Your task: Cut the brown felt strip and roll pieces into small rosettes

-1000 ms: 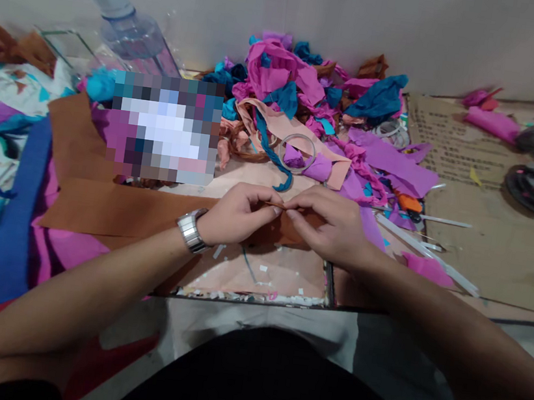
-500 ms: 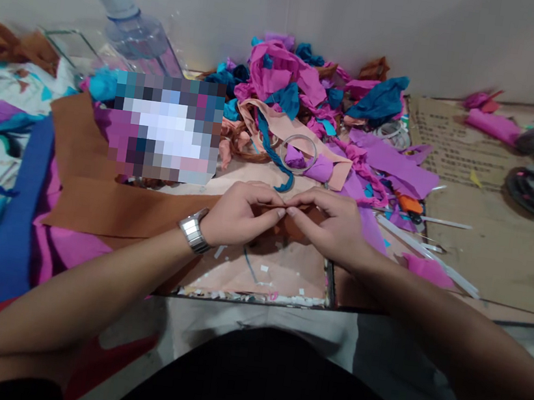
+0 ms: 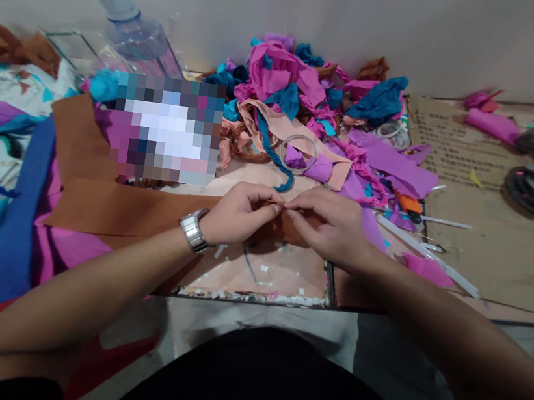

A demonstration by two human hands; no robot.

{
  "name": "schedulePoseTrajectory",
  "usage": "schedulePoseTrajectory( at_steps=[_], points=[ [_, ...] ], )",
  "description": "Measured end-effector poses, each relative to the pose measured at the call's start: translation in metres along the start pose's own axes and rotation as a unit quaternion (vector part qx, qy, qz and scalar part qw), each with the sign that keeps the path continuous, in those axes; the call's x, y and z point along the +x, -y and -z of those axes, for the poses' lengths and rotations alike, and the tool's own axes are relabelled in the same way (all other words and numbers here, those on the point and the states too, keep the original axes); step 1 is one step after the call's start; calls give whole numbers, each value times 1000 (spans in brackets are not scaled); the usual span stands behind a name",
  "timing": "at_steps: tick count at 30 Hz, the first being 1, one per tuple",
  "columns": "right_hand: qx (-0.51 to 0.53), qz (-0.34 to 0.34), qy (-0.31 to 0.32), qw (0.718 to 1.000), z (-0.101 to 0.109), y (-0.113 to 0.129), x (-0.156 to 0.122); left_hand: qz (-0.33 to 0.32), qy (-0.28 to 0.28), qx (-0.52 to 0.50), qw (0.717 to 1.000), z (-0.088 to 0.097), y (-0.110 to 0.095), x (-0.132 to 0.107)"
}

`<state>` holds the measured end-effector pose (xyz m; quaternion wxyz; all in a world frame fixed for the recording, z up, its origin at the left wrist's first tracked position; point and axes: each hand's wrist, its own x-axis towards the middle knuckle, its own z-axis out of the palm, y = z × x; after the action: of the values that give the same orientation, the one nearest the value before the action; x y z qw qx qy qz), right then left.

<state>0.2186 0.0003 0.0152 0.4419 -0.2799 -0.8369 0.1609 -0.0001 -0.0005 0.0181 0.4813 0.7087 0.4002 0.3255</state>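
Head view, matte brown strip (image 3: pixel 123 208) near the table's (image 3: pixel 286 281) front edge, flat and straight-edged along its left stretch, gathered where left hand (image 3: pixel 239 215) and right hand (image 3: pixel 331 223) pinch it, colourful scraps (image 3: pixel 288 75) heaped towards the back edge

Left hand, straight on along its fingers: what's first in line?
Most likely the right hand: its fingertips face those of the left hand across the pinched brown strip. Whether the fingertips already touch is hard to tell.
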Motion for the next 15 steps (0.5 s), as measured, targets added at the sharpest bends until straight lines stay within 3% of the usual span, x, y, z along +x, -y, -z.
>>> schedulePoseTrajectory(
  at_steps=[9, 15],
  points=[
    [-15, 30, 22, 999, 2, -4, -1, -3, 7, 1, 1000, 1, 0, 0],
    [-21, 4, 15, 1000, 2, -1, 0, 16, 0, -9, 1000, 0, -3, 2]
  ],
)
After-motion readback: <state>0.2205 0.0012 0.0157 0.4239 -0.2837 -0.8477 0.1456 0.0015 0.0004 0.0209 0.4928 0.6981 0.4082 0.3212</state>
